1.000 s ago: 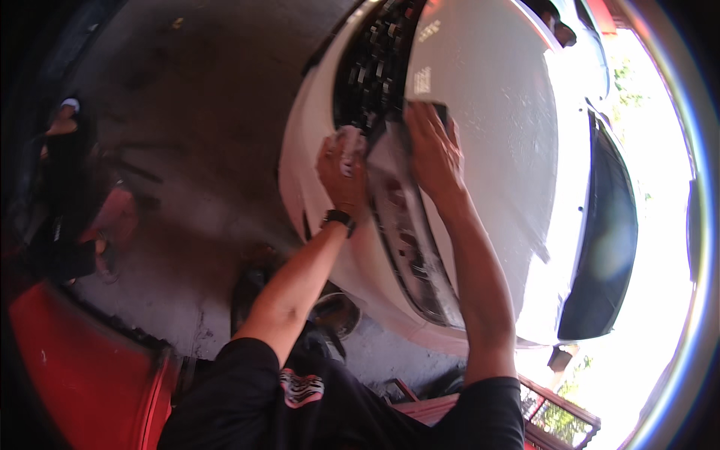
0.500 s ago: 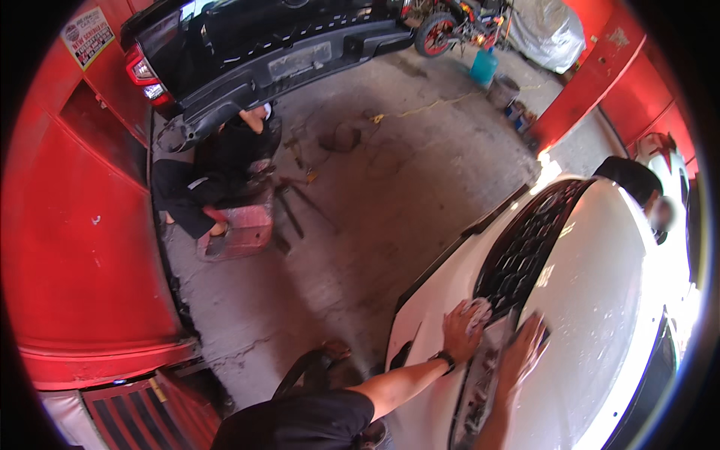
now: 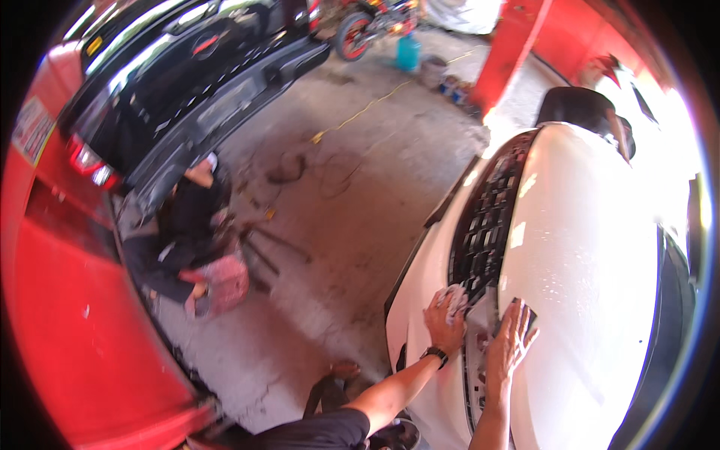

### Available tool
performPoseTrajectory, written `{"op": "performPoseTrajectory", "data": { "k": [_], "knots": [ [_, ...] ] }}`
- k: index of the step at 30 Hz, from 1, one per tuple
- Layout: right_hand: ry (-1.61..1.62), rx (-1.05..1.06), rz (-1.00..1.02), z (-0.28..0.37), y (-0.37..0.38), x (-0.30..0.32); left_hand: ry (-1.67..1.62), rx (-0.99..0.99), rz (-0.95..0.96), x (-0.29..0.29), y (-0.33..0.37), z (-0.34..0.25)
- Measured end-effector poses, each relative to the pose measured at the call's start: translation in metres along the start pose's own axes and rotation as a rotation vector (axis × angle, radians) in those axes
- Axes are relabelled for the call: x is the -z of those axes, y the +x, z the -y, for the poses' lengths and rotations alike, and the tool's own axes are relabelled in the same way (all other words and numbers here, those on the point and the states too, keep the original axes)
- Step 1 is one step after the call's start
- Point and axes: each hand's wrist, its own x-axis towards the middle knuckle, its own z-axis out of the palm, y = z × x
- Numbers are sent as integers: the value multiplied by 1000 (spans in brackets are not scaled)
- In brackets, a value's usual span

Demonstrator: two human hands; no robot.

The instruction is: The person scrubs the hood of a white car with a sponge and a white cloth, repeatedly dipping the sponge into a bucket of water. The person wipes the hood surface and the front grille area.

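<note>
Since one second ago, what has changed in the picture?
The view swung left, bringing in the black vehicle. Nothing was visibly taken or released: the left hand still holds the pale cloth, the right hand stays on the dark pad against the white car.

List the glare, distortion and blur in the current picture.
Head view: glare burns out the right edge and whitens the hood's right side; head view: fisheye distortion rounds the frame, blackening its corners; head view: the black vehicle and co-worker look soft, the left hand and right hand somewhat clearer.
</note>
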Motion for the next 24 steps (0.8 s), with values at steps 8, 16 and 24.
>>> {"op": "performPoseTrajectory", "data": {
  "k": [8,16,24],
  "knots": [
    [89,36,-62,-12,56,1,-28,5,61,-15,-2,2],
    [105,239,-134,-32,94,7,-89,-142,-63,-9,-4,3],
    [248,534,36,-82,98,26,-74,-34,46,6,1,-8]
  ]
}}
